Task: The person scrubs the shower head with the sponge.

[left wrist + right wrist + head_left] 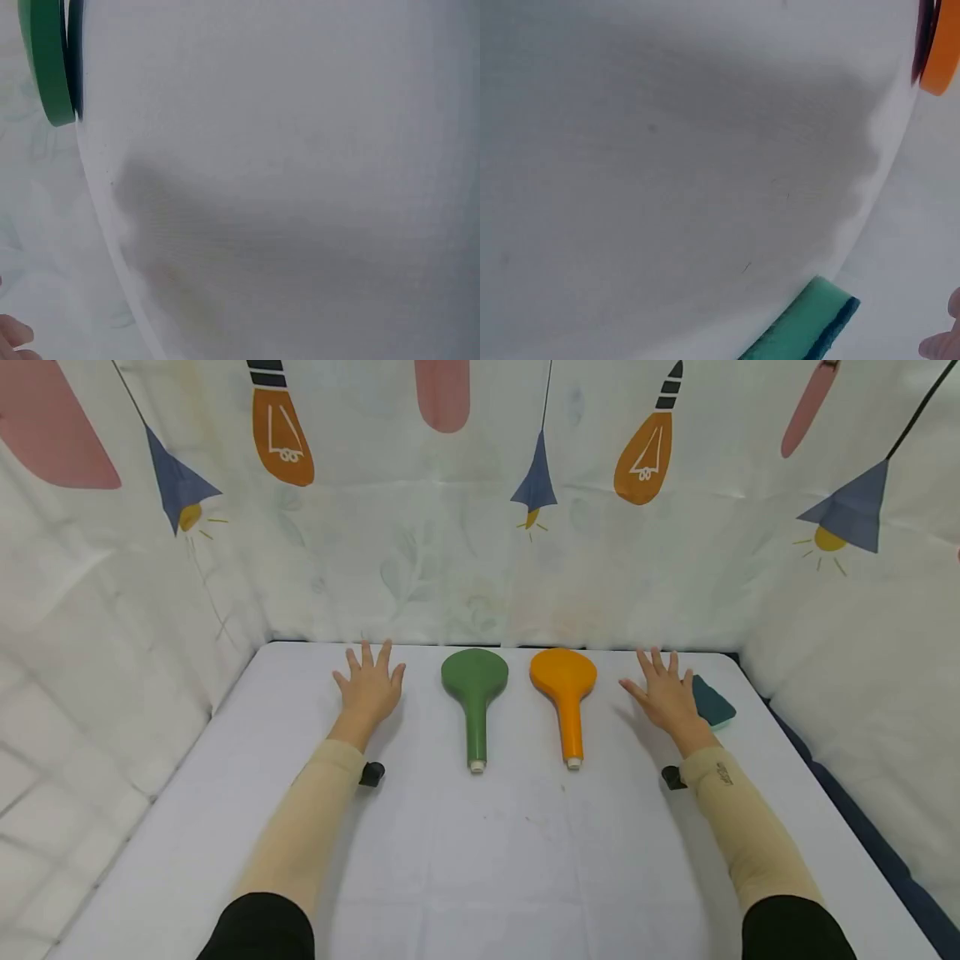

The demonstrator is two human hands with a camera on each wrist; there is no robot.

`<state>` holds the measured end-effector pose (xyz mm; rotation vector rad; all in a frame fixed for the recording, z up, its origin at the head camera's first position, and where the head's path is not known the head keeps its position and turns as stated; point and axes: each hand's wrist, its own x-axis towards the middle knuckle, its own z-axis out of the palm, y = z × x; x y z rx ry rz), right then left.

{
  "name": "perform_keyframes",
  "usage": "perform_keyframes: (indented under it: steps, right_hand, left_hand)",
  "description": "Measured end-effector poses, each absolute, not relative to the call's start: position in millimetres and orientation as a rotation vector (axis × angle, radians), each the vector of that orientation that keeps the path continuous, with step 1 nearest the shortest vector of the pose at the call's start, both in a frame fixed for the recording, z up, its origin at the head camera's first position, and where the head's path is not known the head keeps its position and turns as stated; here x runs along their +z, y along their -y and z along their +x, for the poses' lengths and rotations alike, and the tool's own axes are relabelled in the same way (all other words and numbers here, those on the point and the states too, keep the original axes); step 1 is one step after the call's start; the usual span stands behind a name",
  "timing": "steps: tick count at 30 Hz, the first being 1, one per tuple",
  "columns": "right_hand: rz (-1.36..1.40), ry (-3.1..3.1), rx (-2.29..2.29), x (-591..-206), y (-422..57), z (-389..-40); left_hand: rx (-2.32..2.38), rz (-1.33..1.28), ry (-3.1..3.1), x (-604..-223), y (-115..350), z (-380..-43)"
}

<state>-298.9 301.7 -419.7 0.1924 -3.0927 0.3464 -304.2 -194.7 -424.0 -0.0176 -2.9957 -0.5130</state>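
Pale cloth printed with lamps and bulbs hangs at twelve o'clock behind a white table. Toward ten o'clock on it, the left hand is held over the surface with its back up and its grip wide, fingers splayed like a fan and the thumb out toward one o'clock. Toward two o'clock, the right hand mirrors it, equally wide, its thumb pointing to ten. Both arms are stretched well forward, the left forearm slanting toward one o'clock and the right toward eleven, each in a beige sleeve with a dark band of clothing nearer the body and a small black device at the wrist. Just beside the right hand, at its four o'clock, lies a teal sponge; whether they touch I cannot tell. At nine o'clock from that hand, well apart, lies an orange paddle, and a green paddle lies at three o'clock from the left hand. The two lie side by side, round heads near the far edge, handles toward six o'clock and ending in white tips.
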Motion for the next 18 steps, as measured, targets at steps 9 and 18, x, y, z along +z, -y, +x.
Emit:
perform_keyframes:
  steps: [9,18]
  right_hand:
    - [0.239,3.021,0.279,-425,-312,-294]
    - [0.258,3.027,0.316,-428,-317,-293]
  left_hand:
    - [-0.771,-0.130,2.944,-421,180,-294]
    - [-1.142,-0.161,2.807,-422,164,-285]
